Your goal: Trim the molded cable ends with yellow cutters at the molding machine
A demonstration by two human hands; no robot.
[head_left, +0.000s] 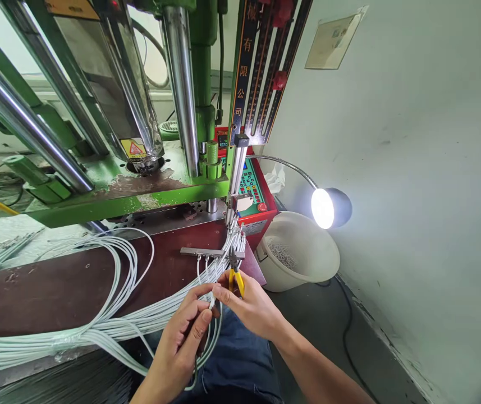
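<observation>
My left hand (181, 339) is closed around a white cable end (212, 302), its fingers and thumb pinching it above my lap. My right hand (251, 308) grips yellow-handled nippers (239, 280) with the jaws pointing away from me. Its thumb and fingertip also meet the cable end beside my left fingers. Just beyond the hands, a slotted metal bar (193, 252) lies on the brown tabletop with several white cables set along it. A thick bundle of white cables (151, 314) runs leftward from there, partly behind my left hand.
A green press machine (147, 203) with steel columns stands over the back of the brown tabletop (55, 292). To its right are a red control box (268, 205), a lit gooseneck lamp (323, 209) and a white bucket (324, 252) holding small white scraps. A wall (412, 168) bounds the right.
</observation>
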